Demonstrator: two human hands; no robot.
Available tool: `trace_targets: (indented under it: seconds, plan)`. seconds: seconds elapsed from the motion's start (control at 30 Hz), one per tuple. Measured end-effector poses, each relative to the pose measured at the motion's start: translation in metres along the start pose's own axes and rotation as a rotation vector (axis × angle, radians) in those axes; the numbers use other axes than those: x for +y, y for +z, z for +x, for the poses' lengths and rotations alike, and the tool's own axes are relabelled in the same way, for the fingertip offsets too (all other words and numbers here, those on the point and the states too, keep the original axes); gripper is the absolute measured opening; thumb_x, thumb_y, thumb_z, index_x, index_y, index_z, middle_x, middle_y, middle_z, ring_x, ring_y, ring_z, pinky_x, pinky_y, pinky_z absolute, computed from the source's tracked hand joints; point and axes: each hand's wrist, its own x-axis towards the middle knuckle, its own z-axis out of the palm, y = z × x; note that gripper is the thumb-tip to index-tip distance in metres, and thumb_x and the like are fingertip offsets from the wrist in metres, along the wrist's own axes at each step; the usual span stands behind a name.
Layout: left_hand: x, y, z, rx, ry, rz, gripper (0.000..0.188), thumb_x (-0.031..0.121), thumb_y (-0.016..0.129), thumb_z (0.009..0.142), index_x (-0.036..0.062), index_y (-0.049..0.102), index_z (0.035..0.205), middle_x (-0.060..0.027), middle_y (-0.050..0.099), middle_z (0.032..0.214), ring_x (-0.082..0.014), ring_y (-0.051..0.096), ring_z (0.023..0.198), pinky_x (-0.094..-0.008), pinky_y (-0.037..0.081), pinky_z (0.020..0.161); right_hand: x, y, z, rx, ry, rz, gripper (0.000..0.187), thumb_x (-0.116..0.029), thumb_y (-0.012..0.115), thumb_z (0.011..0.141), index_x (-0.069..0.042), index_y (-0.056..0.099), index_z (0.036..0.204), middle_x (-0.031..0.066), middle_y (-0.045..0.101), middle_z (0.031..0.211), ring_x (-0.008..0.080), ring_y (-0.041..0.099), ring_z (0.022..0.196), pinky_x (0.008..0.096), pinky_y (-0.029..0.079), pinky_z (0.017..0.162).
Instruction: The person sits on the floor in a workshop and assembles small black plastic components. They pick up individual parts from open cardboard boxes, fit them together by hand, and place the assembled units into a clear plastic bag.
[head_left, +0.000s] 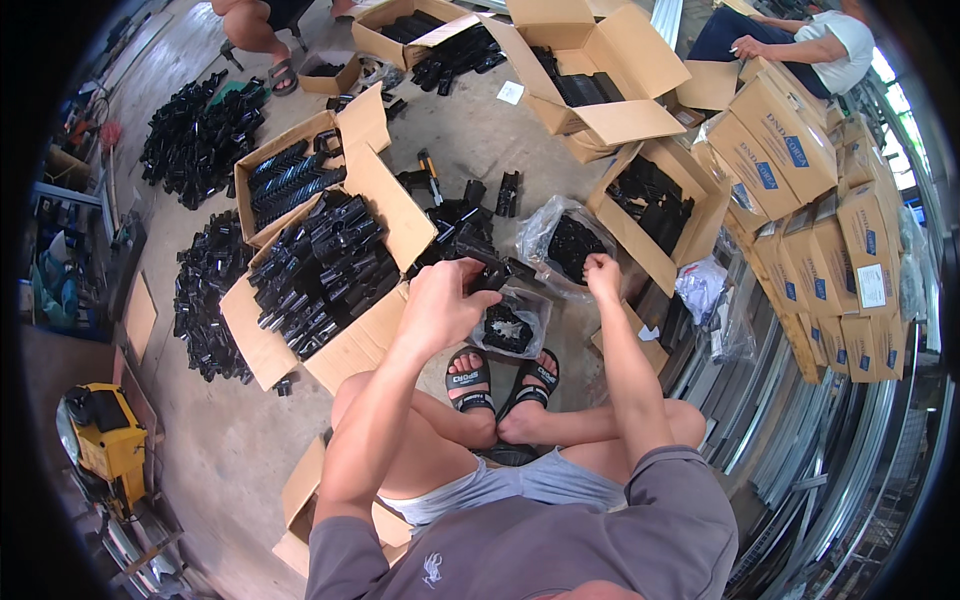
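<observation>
My left hand is closed on a black plastic part, which points away to the right. My right hand has its fingers drawn together at the edge of a clear plastic bag of small black pieces; what they pinch, if anything, is too small to make out. A second clear bag of black pieces stands just below, in front of my sandals. Beyond my left hand lies a loose pile of black parts, with an orange-and-black tool behind it.
At left, an open carton is heaped with black parts, near more piles on the floor. Another open carton stands at right, before stacked boxes and long metal profiles. Two other people sit at the back.
</observation>
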Motion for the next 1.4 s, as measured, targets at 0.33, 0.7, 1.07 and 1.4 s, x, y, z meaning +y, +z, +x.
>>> trace_targets:
  seconds: [0.33,0.7,1.07,1.4]
  plan:
    - [-0.002,-0.003,0.01,-0.047,-0.008,0.195,0.037,0.011,0.076,0.077,-0.0027,0.069,0.111,-0.024,0.071,0.088,-0.0378,0.07,0.086,-0.041,0.054,0.079,0.01,0.042,0.036,0.007,-0.031,-0.448,0.018,-0.021,0.072,0.084,-0.014,0.077,0.101,0.0168,0.073,0.106,0.0364,0.068,0.104,0.0441,0.053,0.092]
    - [-0.013,0.004,0.024,-0.005,0.013,0.254,0.036,0.008,0.072,0.079,-0.0059,0.067,0.111,-0.0283,0.069,0.086,-0.0425,0.069,0.086,-0.047,0.054,0.08,0.013,0.085,0.042,0.223,0.202,-0.345,0.017,-0.022,0.083,0.077,-0.012,0.076,0.09,0.0169,0.074,0.098,0.0356,0.07,0.098,0.0422,0.055,0.089]
    - [-0.026,0.015,0.019,0.072,0.096,0.36,0.051,0.003,0.076,0.074,-0.0017,0.045,0.113,-0.0256,0.07,0.09,-0.0439,0.067,0.085,-0.0509,0.052,0.075,-0.138,0.01,-0.104,0.012,-0.494,0.299,0.012,-0.007,0.071,0.09,0.0,0.07,0.1,0.0116,0.074,0.092,0.018,0.071,0.086,0.0319,0.055,0.076]
    - [-0.018,0.032,0.0,0.089,0.198,0.471,0.055,0.008,0.08,0.072,-0.0017,0.044,0.113,-0.024,0.065,0.076,-0.0433,0.067,0.075,-0.0515,0.053,0.067,-0.225,-0.018,-0.194,0.004,-1.464,-0.246,0.021,-0.009,0.077,0.073,-0.01,0.074,0.094,0.0084,0.063,0.126,0.0307,0.052,0.125,0.0466,0.042,0.102]
